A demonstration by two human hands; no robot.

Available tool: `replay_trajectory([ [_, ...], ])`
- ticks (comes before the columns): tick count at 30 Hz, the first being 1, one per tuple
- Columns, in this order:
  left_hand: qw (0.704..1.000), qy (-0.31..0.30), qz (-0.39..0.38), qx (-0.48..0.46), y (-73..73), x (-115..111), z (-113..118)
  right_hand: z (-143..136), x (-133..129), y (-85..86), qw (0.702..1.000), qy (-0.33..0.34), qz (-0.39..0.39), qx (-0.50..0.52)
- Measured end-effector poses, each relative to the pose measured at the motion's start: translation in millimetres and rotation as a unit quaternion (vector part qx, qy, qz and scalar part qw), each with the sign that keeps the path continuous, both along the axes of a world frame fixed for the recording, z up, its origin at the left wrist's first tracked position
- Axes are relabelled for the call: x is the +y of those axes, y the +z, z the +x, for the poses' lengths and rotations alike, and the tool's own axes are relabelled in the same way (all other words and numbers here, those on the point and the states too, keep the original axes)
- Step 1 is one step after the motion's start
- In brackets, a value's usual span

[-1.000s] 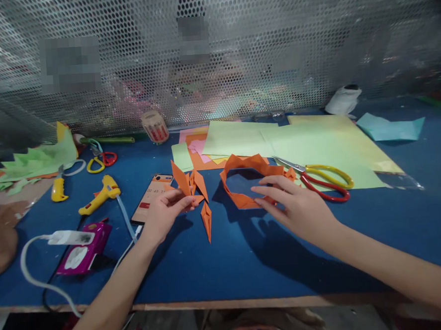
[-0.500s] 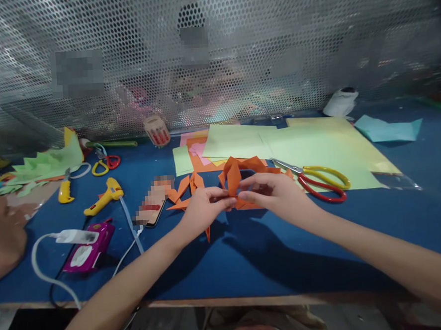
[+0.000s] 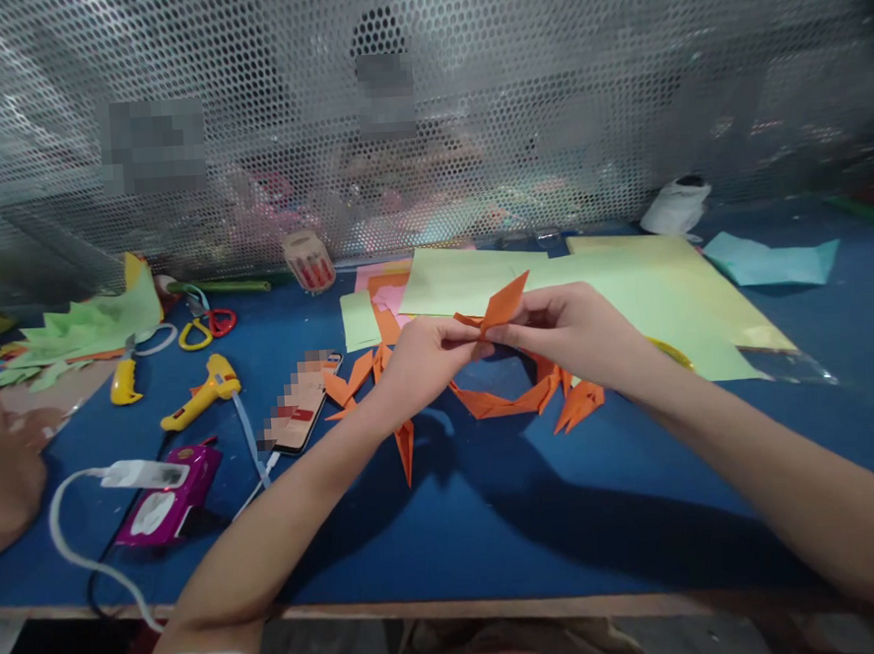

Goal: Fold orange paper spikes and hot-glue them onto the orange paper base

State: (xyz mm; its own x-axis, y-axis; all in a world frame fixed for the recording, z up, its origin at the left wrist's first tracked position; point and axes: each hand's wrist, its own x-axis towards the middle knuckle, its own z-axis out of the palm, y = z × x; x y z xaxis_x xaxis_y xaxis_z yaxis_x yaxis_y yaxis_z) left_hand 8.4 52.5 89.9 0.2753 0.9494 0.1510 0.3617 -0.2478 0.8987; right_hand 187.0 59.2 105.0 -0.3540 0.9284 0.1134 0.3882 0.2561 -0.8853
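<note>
My left hand (image 3: 439,352) and my right hand (image 3: 555,315) meet over the middle of the table, fingertips pinched on one orange folded paper piece (image 3: 505,301) with a pointed leaf shape. Right below them is an orange folded paper ring (image 3: 505,404); my fingers hide its far side, so I cannot tell whether the pinched piece is joined to it. Pointed orange paper pieces (image 3: 407,452) lie by my left forearm. Another orange folded piece (image 3: 581,404) sits under my right wrist.
Green paper sheets (image 3: 628,300) lie behind my hands; scissors (image 3: 672,352) are mostly hidden by my right forearm. Left are a phone (image 3: 305,409), a yellow glue gun (image 3: 202,393), a purple pack (image 3: 170,496), a yellow-handled cutter (image 3: 124,376) and another person's arm (image 3: 2,472). Perforated mesh (image 3: 467,98) stands behind.
Both hands have moved up and away from me, to the ring's far side. The pinched piece now tilts right, more of the ring shows, and my right forearm covers most of the scissors.
</note>
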Motion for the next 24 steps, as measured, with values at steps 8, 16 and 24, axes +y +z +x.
replay_trajectory([
  [8, 0.998, -0.020, -0.056, 0.012, -3.0, 9, -4, -2, 9, -2.4, 0.999, 0.032, -0.017, -0.007],
  [16, 0.994, -0.013, -0.089, 0.057, -6.7, 10, -10, -6, 13, -15.1, 0.994, 0.081, -0.067, 0.024],
  [24, 0.992, 0.019, -0.111, -0.053, -5.5, 6, -3, -2, 8, -2.3, 0.998, 0.043, -0.033, 0.025],
])
